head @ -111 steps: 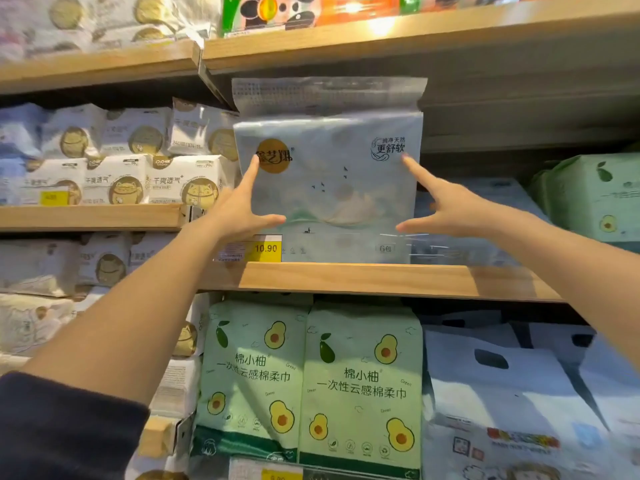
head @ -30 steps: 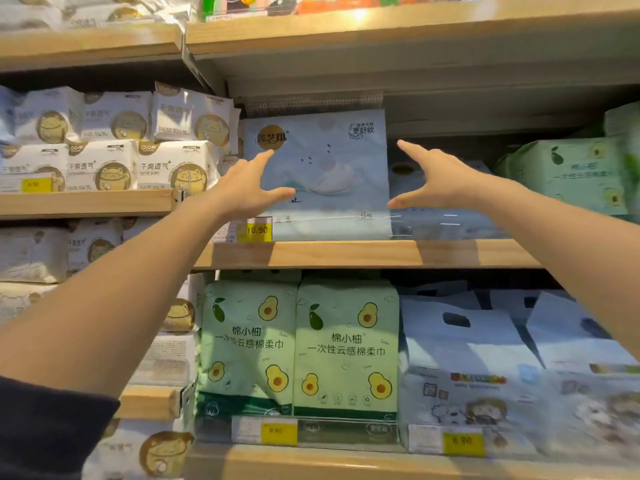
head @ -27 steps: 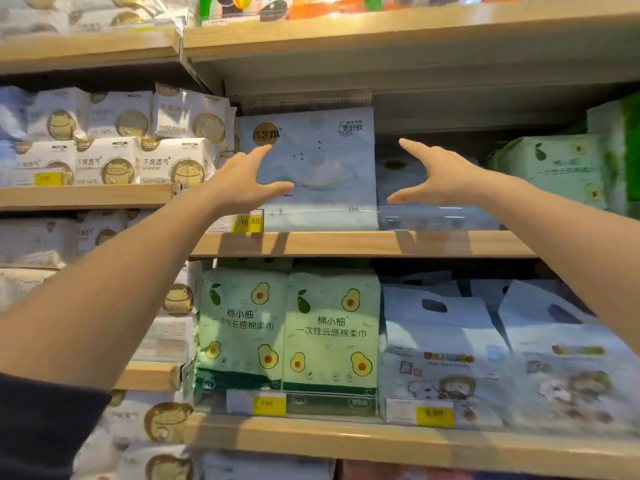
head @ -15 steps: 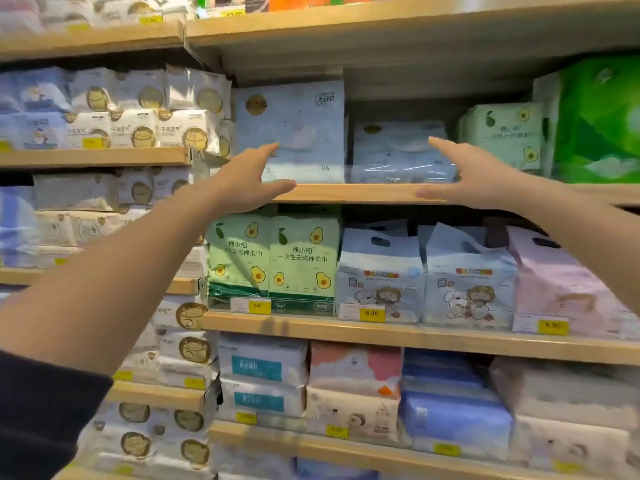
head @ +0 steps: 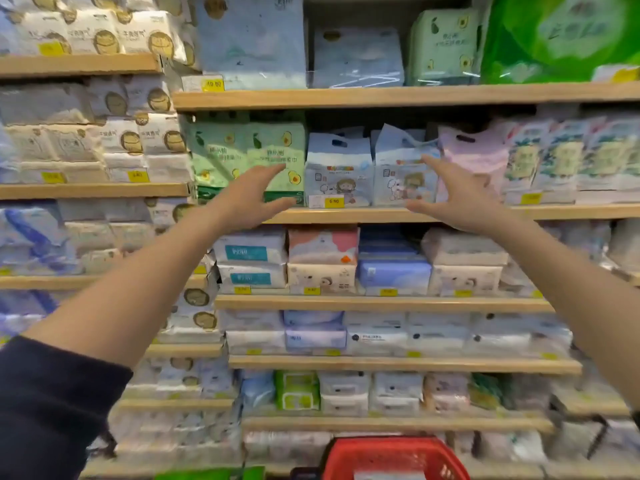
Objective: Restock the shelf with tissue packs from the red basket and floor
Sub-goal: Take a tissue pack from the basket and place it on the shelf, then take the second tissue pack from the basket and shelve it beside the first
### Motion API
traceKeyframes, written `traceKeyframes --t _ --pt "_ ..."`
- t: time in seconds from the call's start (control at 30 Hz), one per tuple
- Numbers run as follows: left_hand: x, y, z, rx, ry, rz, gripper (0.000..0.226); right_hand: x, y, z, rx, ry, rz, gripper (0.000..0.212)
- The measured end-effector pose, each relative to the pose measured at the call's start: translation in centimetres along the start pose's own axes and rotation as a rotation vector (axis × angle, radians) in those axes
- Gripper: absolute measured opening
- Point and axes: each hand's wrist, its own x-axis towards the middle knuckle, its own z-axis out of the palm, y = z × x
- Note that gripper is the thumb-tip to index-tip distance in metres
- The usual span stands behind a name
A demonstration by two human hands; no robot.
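A pale blue tissue pack [head: 251,39] stands upright on the top wooden shelf [head: 398,95], left of a second blue pack [head: 356,57]. My left hand [head: 251,199] hangs open in front of the green avocado packs [head: 249,154], holding nothing. My right hand [head: 450,195] is open too, in front of the cartoon-printed packs [head: 403,178] one shelf lower than the blue pack. The red basket [head: 391,457] shows at the bottom edge with a pale pack inside it.
Wooden shelves full of tissue packs fill the view. A big green pack [head: 561,32] sits top right. Yellow price tags [head: 334,201] line the shelf edges. A green item [head: 207,474] lies at the bottom left of the basket.
Both hands let go of the blue pack, which stays on the top shelf, and came down and back. The view tilted down, bringing lower shelves and the red basket into sight.
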Motion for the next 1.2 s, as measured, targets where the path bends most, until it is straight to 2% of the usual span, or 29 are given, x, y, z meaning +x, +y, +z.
traceKeyframes --t 0.53,0.93,1.2 --pt "-15.7 5.6 14.4 0.024 -0.35 -0.029 0.073 -20.3 7.7 4.7 -0.164 -0.315 0.069 0.081" --pt "-19.9 13.8 24.0 -0.031 -0.462 -0.167 0.077 -28.1 17.7 4.3 -0.101 -0.532 0.151 0.081" --pt "-22.1 14.7 30.5 -0.104 -0.589 -0.281 0.08 -30.8 23.1 9.5 -0.033 -0.637 0.191 0.082"
